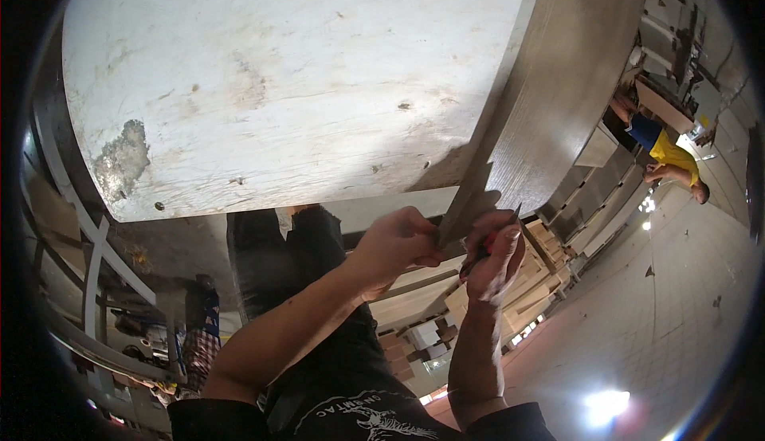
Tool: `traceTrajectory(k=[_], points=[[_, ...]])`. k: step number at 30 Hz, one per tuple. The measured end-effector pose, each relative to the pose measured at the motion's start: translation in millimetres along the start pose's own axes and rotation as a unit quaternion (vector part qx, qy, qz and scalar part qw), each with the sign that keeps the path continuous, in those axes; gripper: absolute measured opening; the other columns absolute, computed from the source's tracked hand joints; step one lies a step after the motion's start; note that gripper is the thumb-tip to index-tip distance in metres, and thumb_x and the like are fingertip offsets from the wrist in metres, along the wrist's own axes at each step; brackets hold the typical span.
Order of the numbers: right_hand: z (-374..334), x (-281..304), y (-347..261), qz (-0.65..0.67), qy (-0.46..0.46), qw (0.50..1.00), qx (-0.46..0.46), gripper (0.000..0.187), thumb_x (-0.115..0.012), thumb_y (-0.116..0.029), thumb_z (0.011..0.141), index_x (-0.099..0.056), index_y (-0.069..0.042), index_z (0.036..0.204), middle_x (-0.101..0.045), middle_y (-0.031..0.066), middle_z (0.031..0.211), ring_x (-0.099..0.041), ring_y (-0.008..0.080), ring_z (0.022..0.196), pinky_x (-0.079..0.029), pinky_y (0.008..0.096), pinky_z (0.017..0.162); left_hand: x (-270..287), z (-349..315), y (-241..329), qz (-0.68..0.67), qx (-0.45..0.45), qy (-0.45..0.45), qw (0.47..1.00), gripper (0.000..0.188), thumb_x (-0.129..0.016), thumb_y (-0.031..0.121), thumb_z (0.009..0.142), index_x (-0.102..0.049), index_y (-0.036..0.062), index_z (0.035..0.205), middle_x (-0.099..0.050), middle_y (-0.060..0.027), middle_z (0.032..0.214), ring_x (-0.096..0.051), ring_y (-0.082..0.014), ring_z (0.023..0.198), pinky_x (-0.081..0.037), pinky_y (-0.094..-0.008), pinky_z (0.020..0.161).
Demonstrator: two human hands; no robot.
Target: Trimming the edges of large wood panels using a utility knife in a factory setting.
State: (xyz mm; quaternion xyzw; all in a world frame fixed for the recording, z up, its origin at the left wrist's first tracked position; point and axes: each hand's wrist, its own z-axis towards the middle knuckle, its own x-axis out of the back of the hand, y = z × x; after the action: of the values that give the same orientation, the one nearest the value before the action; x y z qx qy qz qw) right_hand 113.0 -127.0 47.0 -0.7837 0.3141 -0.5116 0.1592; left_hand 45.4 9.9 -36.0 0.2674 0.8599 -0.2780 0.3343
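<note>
A long board with a grey-brown wood-grain face (550, 98) runs along the right side of a scuffed white worktop (295, 82). At the board's near end, my left hand (394, 250) is closed, its thumb and fingers pinching the corner. Whether a thin strip lies between those fingertips is hidden. Beside the same end, just to the right, my right hand (494, 262) wraps round a red-handled knife (491, 242). Its dark pointed blade sticks up past the thumb, apart from the wood face.
The worktop has several small holes and a worn grey patch at its near left corner. A metal frame (96, 258) stands at the left. Stacked panels (510, 297) lie beyond my right arm. A person in a yellow shirt (673, 154) is far off at the right.
</note>
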Motion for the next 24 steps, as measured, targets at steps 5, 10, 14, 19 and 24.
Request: traceTrajectory(k=[5, 10, 14, 19, 24], points=[[-1, 2, 2, -0.009, 0.003, 1.000, -0.002, 0.064, -0.032, -0.061, 0.108, -0.057, -0.005, 0.093, -0.050, 0.0032, 0.058, -0.040, 0.0094, 0.046, -0.029, 0.0239, 0.044, -1, 0, 5, 0.016, 0.005, 0.000, 1.000, 0.014, -0.067, 0.014, 0.101, -0.060, 0.0031, 0.106, -0.065, -0.0101, 0.101, -0.067, -0.0173, 0.091, -0.058, -0.0362, 0.085], [-2, 2, 0, 0.005, 0.008, 1.000, -0.011, 0.062, -0.031, -0.059, 0.109, -0.057, -0.004, 0.094, -0.049, 0.0028, 0.058, -0.039, 0.0094, 0.046, -0.029, 0.0242, 0.044, -1, -5, 13, 0.022, 0.010, -0.012, 1.000, 0.017, -0.067, 0.017, 0.101, -0.061, 0.0019, 0.107, -0.065, -0.0096, 0.100, -0.065, -0.0151, 0.086, -0.056, -0.0318, 0.077], [-2, 4, -3, 0.010, 0.014, 0.998, -0.063, 0.064, -0.038, -0.059, 0.106, -0.063, -0.003, 0.091, -0.054, 0.0011, 0.070, -0.047, 0.0110, 0.066, -0.036, 0.0280, 0.059, 6, -1, 11, 0.053, -0.013, -0.044, 0.998, 0.018, -0.069, 0.018, 0.100, -0.061, 0.0020, 0.104, -0.065, -0.0084, 0.095, -0.063, -0.0128, 0.084, -0.052, -0.0291, 0.072], [-1, 2, 1, -0.014, 0.022, 1.000, 0.011, 0.058, -0.033, -0.056, 0.110, -0.057, -0.006, 0.094, -0.048, 0.0020, 0.059, -0.039, 0.0094, 0.047, -0.028, 0.0243, 0.045, -3, 5, 4, 0.035, -0.006, -0.007, 0.999, 0.018, -0.067, 0.011, 0.098, -0.061, -0.0033, 0.106, -0.067, -0.0130, 0.097, -0.068, -0.0186, 0.086, -0.056, -0.0303, 0.076], [-3, -1, 5, -0.014, 0.031, 0.999, -0.035, 0.061, -0.033, -0.059, 0.109, -0.057, -0.006, 0.091, -0.048, 0.0018, 0.058, -0.039, 0.0088, 0.046, -0.028, 0.0244, 0.044, 10, 8, -5, -0.034, -0.015, -0.001, 0.999, 0.024, -0.063, 0.005, 0.096, -0.060, -0.0098, 0.115, -0.069, -0.0185, 0.106, -0.074, -0.0241, 0.094, -0.062, -0.0323, 0.084]])
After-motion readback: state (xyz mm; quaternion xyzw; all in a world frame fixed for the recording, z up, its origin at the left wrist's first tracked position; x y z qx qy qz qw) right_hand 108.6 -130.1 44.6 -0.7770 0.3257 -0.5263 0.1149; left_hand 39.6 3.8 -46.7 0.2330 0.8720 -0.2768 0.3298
